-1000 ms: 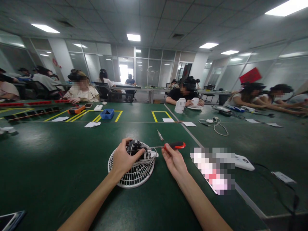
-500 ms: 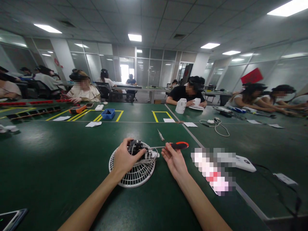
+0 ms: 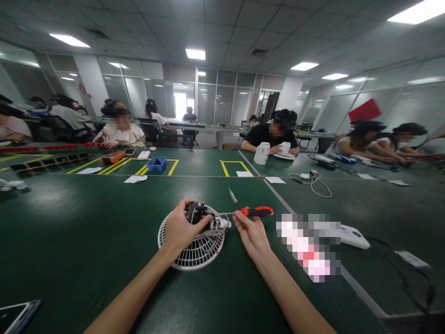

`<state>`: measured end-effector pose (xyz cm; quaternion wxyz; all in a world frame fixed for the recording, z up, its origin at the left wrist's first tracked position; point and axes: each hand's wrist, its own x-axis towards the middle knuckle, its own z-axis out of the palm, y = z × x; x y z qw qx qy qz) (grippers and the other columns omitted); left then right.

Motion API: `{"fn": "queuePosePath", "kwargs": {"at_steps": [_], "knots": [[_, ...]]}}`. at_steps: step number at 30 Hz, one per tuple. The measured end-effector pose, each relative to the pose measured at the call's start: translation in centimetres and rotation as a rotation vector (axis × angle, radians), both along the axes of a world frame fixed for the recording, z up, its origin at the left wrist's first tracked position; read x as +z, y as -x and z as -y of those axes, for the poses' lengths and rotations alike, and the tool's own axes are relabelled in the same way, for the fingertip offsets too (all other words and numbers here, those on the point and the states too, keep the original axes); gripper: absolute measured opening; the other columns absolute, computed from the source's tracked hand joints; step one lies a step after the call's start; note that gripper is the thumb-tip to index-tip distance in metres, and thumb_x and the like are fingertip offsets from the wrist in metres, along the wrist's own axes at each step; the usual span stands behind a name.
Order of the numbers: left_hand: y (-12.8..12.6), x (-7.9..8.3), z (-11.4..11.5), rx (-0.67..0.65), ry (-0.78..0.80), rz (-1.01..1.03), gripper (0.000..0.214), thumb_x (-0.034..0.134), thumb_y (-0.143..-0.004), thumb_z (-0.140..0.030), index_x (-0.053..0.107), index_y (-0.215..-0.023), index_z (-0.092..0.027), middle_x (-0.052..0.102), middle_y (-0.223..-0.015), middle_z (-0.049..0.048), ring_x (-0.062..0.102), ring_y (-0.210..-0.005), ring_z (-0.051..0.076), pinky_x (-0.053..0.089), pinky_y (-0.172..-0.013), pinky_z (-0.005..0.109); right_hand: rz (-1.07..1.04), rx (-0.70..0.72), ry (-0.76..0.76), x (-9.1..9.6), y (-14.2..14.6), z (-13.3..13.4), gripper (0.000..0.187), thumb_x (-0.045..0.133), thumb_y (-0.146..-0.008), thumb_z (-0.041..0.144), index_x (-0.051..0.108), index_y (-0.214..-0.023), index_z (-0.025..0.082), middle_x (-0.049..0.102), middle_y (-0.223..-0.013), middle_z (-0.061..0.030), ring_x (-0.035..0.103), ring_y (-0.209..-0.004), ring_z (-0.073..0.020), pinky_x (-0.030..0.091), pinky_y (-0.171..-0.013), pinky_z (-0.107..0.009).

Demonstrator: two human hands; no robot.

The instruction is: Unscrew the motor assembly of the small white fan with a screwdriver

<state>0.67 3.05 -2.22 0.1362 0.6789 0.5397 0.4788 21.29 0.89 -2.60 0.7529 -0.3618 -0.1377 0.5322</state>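
My left hand (image 3: pixel 181 226) is closed around a black fan motor (image 3: pixel 197 211), thumb on the near right side and fingers over the far left. The motor sits on a round white fan grille (image 3: pixel 190 260) lying flat on the table, with pale wires (image 3: pixel 205 234) gathered beside it. A screwdriver (image 3: pixel 260 212) with a red and black handle lies level, its shaft pointing left into the motor assembly; the tip is hidden. My right hand (image 3: pixel 253 234) pinches the shaft near the red collar with thumb and fingertips. Beyond it lies a small clear-handled screwdriver (image 3: pixel 232 195).
A pixelated bright object (image 3: pixel 306 250) and a white device (image 3: pixel 354 236) lie to the right. A phone (image 3: pixel 19 317) is at the near left corner. Farther off are a blue bin (image 3: pixel 156 164), a white fan part (image 3: pixel 262 153) and a coiled cable (image 3: pixel 321 188). Co-workers sit across the table.
My right fingertips have shifted left off the handle's collar onto the shaft, so the red collar now shows. My left hand and the motor stay in place.
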Motion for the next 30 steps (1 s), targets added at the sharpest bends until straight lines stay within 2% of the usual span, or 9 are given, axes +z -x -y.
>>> {"fn": "queuePosePath", "kwargs": {"at_steps": [4, 8, 11, 13, 16, 20, 25, 30], "knots": [[0.0, 0.0, 0.0, 0.002, 0.011, -0.007, 0.06, 0.077, -0.073, -0.063, 0.058, -0.114, -0.023, 0.07, -0.106, 0.0067, 0.067, -0.096, 0.027, 0.053, -0.088, 0.045, -0.002, -0.012, -0.027, 0.2, 0.0, 0.1, 0.068, 0.095, -0.044, 0.0, 0.056, -0.095, 0.023, 0.074, -0.078, 0.0036, 0.075, -0.077, -0.0161, 0.066, -0.077, -0.027], [0.0, 0.0, 0.0, 0.002, 0.015, -0.01, 0.06, 0.076, -0.073, -0.064, 0.058, -0.114, -0.023, 0.07, -0.106, 0.0069, 0.067, -0.097, 0.028, 0.053, -0.088, 0.045, 0.024, 0.017, -0.032, 0.5, 0.0, 0.2, 0.054, 0.097, -0.05, 0.01, 0.059, -0.087, 0.021, 0.073, -0.077, 0.0032, 0.075, -0.077, -0.0159, 0.066, -0.077, -0.027], [0.0, 0.0, 0.0, 0.001, 0.016, -0.009, 0.061, 0.076, -0.073, -0.064, 0.058, -0.114, -0.023, 0.069, -0.106, 0.0075, 0.067, -0.097, 0.028, 0.053, -0.087, 0.045, 0.013, 0.015, 0.017, 0.8, -0.1, 0.2, 0.042, 0.096, -0.06, 0.025, 0.061, -0.082, 0.02, 0.071, -0.073, 0.0022, 0.073, -0.068, -0.0151, 0.066, -0.067, -0.026], [0.0, 0.1, 0.0, -0.002, 0.016, -0.008, 0.061, 0.076, -0.073, -0.064, 0.058, -0.114, -0.023, 0.069, -0.106, 0.0076, 0.067, -0.097, 0.028, 0.053, -0.086, 0.045, 0.012, -0.002, 0.039, 1.0, -0.2, 0.2, 0.039, 0.096, -0.061, 0.028, 0.063, -0.079, 0.018, 0.07, -0.068, 0.0019, 0.069, -0.061, -0.0134, 0.063, -0.059, -0.022], [0.0, 0.1, 0.0, -0.002, 0.013, -0.005, 0.061, 0.076, -0.074, -0.064, 0.058, -0.114, -0.022, 0.07, -0.105, 0.008, 0.067, -0.095, 0.028, 0.053, -0.086, 0.046, 0.032, -0.004, 0.03, 1.1, -0.4, 0.3, 0.038, 0.098, -0.058, 0.023, 0.066, -0.078, 0.017, 0.07, -0.066, 0.0015, 0.067, -0.058, -0.0117, 0.061, -0.056, -0.019], [0.1, 0.0, 0.0, 0.001, 0.009, -0.005, 0.063, 0.076, -0.073, -0.065, 0.058, -0.116, -0.022, 0.07, -0.107, 0.0087, 0.068, -0.096, 0.029, 0.054, -0.087, 0.047, 0.046, -0.003, 0.016, 0.8, -0.9, 0.2, 0.039, 0.099, -0.055, 0.018, 0.067, -0.077, 0.017, 0.074, -0.073, -0.0008, 0.072, -0.065, -0.0146, 0.063, -0.063, -0.022], [0.0, 0.0, 0.1, 0.007, 0.003, -0.004, 0.061, 0.076, -0.074, -0.063, 0.058, -0.115, -0.022, 0.07, -0.106, 0.0081, 0.069, -0.096, 0.028, 0.054, -0.086, 0.045, 0.021, 0.008, 0.012, 0.6, -1.2, 0.1, 0.032, 0.092, -0.059, 0.009, 0.069, -0.079, 0.017, 0.077, -0.079, -0.0036, 0.076, -0.079, -0.0183, 0.064, -0.078, -0.027], [0.1, 0.1, 0.1, 0.004, 0.004, -0.004, 0.062, 0.077, -0.073, -0.063, 0.059, -0.115, -0.022, 0.07, -0.106, 0.0079, 0.068, -0.096, 0.028, 0.054, -0.087, 0.046, -0.069, 0.011, 0.031, 1.2, -0.9, 0.2, 0.028, 0.083, -0.062, 0.003, 0.068, -0.08, 0.018, 0.078, -0.081, -0.0022, 0.076, -0.082, -0.0177, 0.064, -0.078, -0.025]]}}
